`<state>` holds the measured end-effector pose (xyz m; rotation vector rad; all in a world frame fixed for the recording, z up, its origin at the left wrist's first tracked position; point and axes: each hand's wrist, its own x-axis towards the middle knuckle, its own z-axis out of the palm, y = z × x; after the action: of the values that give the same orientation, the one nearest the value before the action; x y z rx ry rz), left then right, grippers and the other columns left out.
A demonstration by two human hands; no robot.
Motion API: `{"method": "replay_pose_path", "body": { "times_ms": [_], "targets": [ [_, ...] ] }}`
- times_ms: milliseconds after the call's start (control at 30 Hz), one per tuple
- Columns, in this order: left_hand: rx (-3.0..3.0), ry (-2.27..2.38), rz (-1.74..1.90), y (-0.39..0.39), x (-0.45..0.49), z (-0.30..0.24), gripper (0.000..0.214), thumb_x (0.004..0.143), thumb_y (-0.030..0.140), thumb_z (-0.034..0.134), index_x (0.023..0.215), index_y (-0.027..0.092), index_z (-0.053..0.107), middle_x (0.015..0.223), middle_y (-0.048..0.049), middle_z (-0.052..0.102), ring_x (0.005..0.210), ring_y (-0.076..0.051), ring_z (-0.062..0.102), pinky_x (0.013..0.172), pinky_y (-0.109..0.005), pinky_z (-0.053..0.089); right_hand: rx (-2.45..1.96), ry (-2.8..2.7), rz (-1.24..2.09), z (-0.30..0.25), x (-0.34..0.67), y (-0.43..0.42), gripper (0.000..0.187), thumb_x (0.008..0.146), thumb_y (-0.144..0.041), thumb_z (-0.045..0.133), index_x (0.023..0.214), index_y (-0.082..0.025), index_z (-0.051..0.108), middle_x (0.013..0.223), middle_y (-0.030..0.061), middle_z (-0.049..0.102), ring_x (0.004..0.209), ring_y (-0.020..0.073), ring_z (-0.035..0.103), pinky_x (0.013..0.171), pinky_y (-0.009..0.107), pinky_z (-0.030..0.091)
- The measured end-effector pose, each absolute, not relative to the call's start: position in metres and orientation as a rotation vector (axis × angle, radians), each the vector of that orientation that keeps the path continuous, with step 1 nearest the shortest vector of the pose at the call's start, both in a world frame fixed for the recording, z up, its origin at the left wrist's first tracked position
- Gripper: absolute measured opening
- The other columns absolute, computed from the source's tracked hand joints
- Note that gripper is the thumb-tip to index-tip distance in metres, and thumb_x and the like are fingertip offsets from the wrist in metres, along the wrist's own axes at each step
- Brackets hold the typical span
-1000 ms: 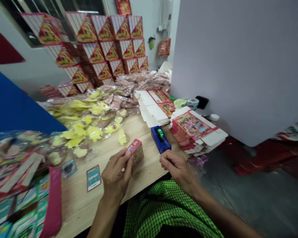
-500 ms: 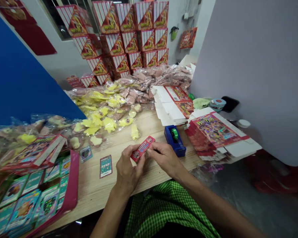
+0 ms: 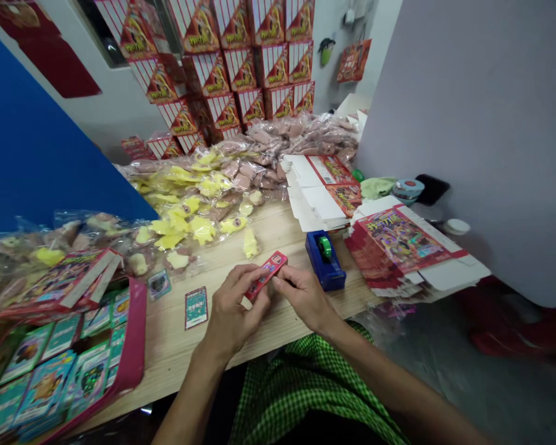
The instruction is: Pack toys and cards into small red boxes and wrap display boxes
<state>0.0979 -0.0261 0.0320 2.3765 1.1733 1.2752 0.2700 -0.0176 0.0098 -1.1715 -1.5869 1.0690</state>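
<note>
A small red printed box (image 3: 272, 264) is held in front of me, tilted, just above the wooden table. My left hand (image 3: 236, 303) is wrapped round its near left end, thumb below and fingers across the top. My right hand (image 3: 304, 298) pinches at its right end, with the fingertips partly hidden. Left of my hands, a teal card (image 3: 196, 308) lies flat on the table, and a smaller holographic card (image 3: 159, 284) lies beyond it. A blue tape dispenser (image 3: 325, 262) with green tape stands just beyond my right hand.
At left, a pink-rimmed bin (image 3: 136, 337) holds many cards, with red boxes (image 3: 81, 281) behind. Bagged yellow pieces (image 3: 201, 228) and bagged pink pieces (image 3: 259, 161) heap across the back. Flattened cartons (image 3: 398, 241) overhang the right edge. Stacked red boxes (image 3: 241, 68) line the wall.
The fingers of my left hand have moved further over the top of the red box. Both hands still hold it in nearly the same spot; the view has tilted slightly down.
</note>
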Motion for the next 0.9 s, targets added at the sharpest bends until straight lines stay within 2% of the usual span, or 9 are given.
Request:
{"method": "replay_pose_path", "body": {
  "times_ms": [100, 233, 333, 433, 533, 600, 667, 767, 900],
  "targets": [
    [2.317, 1.245, 1.195, -0.018, 0.098, 0.046, 0.014, 0.091, 0.021, 0.065, 0.104, 0.018, 0.070, 0.102, -0.0070, 0.071, 0.091, -0.017, 0.069, 0.079, -0.029, 0.056, -1.265, -1.560, 1.037, -0.015, 0.261, -0.021, 0.025, 0.089, -0.034, 0.050, 0.068, -0.020, 0.052, 0.065, -0.0017, 0.053, 0.065, 0.0145, 0.048, 0.062, 0.025, 0.035],
    [2.334, 1.306, 1.077, -0.008, 0.098, 0.055, 0.005, 0.091, 0.023, 0.067, 0.089, 0.020, 0.069, 0.083, -0.0013, 0.070, 0.072, -0.014, 0.066, 0.067, -0.027, 0.052, -1.375, -1.539, 1.042, -0.040, 0.258, -0.038, 0.022, 0.085, -0.027, 0.047, 0.064, -0.021, 0.050, 0.061, -0.0004, 0.054, 0.062, 0.0159, 0.050, 0.059, 0.026, 0.034],
    [2.384, 1.262, 1.049, -0.011, 0.097, 0.054, 0.004, 0.092, 0.023, 0.067, 0.094, 0.020, 0.068, 0.088, -0.0018, 0.071, 0.078, -0.015, 0.067, 0.072, -0.028, 0.053, -1.399, -1.560, 0.924, -0.033, 0.270, -0.048, 0.019, 0.086, -0.028, 0.047, 0.070, -0.021, 0.053, 0.065, -0.0001, 0.055, 0.063, 0.0160, 0.049, 0.061, 0.027, 0.033],
    [2.414, 1.284, 1.029, -0.021, 0.096, 0.053, 0.021, 0.086, 0.023, 0.073, 0.105, 0.020, 0.065, 0.099, -0.0044, 0.071, 0.088, -0.019, 0.067, 0.078, -0.032, 0.055, -1.389, -1.589, 0.832, -0.014, 0.286, -0.045, 0.016, 0.087, -0.029, 0.049, 0.075, -0.021, 0.055, 0.066, -0.0005, 0.055, 0.063, 0.0155, 0.049, 0.062, 0.027, 0.034],
    [2.446, 1.292, 1.024, -0.027, 0.097, 0.051, 0.030, 0.084, 0.012, 0.069, 0.112, 0.020, 0.062, 0.104, -0.0052, 0.070, 0.092, -0.019, 0.067, 0.080, -0.032, 0.056, -1.318, -1.534, 1.092, -0.002, 0.294, -0.035, 0.015, 0.087, -0.025, 0.047, 0.085, -0.020, 0.061, 0.066, -0.0015, 0.058, 0.059, 0.0148, 0.052, 0.059, 0.026, 0.039],
    [2.462, 1.284, 1.049, -0.029, 0.096, 0.048, 0.033, 0.086, 0.007, 0.064, 0.116, 0.021, 0.062, 0.106, -0.0053, 0.070, 0.094, -0.019, 0.067, 0.080, -0.031, 0.056, -1.273, -1.552, 1.186, 0.003, 0.294, -0.032, 0.022, 0.087, -0.019, 0.043, 0.095, -0.019, 0.064, 0.072, -0.0001, 0.063, 0.060, 0.0149, 0.056, 0.059, 0.026, 0.042],
    [2.491, 1.263, 1.105, -0.029, 0.094, 0.043, 0.035, 0.088, 0.005, 0.061, 0.119, 0.022, 0.063, 0.110, -0.0055, 0.071, 0.095, -0.017, 0.068, 0.080, -0.029, 0.057, -1.260, -1.667, 1.067, 0.007, 0.291, -0.034, 0.029, 0.088, -0.014, 0.041, 0.102, -0.017, 0.065, 0.081, 0.0032, 0.068, 0.066, 0.0160, 0.061, 0.064, 0.027, 0.046],
    [2.546, 1.212, 1.218, -0.026, 0.090, 0.034, 0.035, 0.091, 0.005, 0.060, 0.120, 0.024, 0.064, 0.113, -0.0059, 0.071, 0.097, -0.017, 0.069, 0.081, -0.028, 0.057, -1.256, -1.824, 0.705, 0.016, 0.287, -0.040, 0.034, 0.086, -0.007, 0.040, 0.108, -0.015, 0.065, 0.093, 0.0087, 0.071, 0.080, 0.0196, 0.065, 0.075, 0.032, 0.050],
    [2.539, 1.248, 1.226, -0.024, 0.093, 0.031, 0.030, 0.093, 0.007, 0.057, 0.118, 0.022, 0.064, 0.111, -0.0080, 0.070, 0.097, -0.019, 0.068, 0.081, -0.032, 0.057, -1.198, -1.913, 0.408, 0.033, 0.298, -0.046, 0.036, 0.088, -0.004, 0.040, 0.114, -0.014, 0.064, 0.100, 0.0118, 0.071, 0.092, 0.0221, 0.068, 0.081, 0.034, 0.054]
  ]
}}
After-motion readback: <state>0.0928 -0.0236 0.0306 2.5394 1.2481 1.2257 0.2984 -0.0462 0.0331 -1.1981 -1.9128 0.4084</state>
